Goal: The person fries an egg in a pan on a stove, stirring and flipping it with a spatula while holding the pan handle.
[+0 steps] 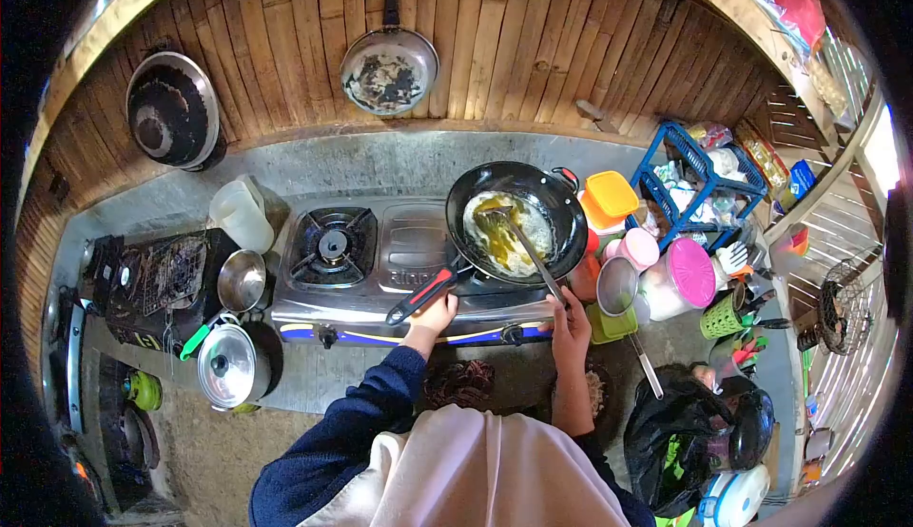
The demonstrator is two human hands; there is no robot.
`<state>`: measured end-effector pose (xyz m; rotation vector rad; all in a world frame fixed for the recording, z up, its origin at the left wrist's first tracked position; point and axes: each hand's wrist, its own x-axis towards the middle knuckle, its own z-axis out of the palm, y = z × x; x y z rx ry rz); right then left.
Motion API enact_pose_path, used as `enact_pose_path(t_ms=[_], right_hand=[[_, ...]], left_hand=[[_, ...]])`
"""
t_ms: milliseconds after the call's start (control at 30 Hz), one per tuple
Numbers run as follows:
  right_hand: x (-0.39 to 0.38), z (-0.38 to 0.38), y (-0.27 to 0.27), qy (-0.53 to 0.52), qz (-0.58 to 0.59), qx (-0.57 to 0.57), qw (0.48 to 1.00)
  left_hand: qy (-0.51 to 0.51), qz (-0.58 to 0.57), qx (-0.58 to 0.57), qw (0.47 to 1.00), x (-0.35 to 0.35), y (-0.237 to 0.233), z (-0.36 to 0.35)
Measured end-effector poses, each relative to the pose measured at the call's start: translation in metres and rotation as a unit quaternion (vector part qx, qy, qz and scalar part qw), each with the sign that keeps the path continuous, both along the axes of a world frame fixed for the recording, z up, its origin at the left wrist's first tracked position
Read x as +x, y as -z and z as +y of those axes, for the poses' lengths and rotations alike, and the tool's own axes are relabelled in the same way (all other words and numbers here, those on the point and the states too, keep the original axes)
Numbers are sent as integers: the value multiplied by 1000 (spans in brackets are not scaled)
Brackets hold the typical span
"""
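Observation:
A black wok [466, 242] sits over the right burner of the silver gas stove [404, 289]. Inside it, yellow egg [504, 232] with whitish, foamy edges lies in the middle. My left hand [435, 316] is closed around the wok's black and red handle [421, 297]. The fingers of my right hand [569, 325] grip a metal spatula [534, 259], whose blade rests in the egg near the wok's centre. The left burner [333, 246] has nothing on it.
Left of the stove stand a lidded pot [228, 365], a metal bowl [242, 281], a plastic jug [241, 215] and a black grill [157, 280]. Close on the right are an orange container [610, 195], a sieve [618, 285], a pink-lidded tub [691, 272] and a blue rack [677, 180].

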<state>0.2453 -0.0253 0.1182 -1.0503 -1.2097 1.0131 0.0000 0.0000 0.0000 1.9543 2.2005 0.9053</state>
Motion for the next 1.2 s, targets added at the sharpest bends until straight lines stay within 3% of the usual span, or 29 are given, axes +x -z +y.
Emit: enact_pose_path(t_ms=[300,400,567,767,1100,1200], right_hand=[[7,-2,-3,20,-19,-29,999],[15,-5,-5,60,20,13,998],[24,-18,-20,104,37,34,993],[34,-33,-39,161,31,78,983],[55,-45,-54,209,-46,175,961],[62,-44,-44,211,-88,151,962]], left_hand=[[-8,3,10,1000,0,12,4],[1,0,55,998,0,9,3],[-21,2,-20,1000,3,-11,-2],[-21,23,13,999,0,5,2],[-26,18,-16,999,2,0,1],[-28,19,1,999,1,5,2]])
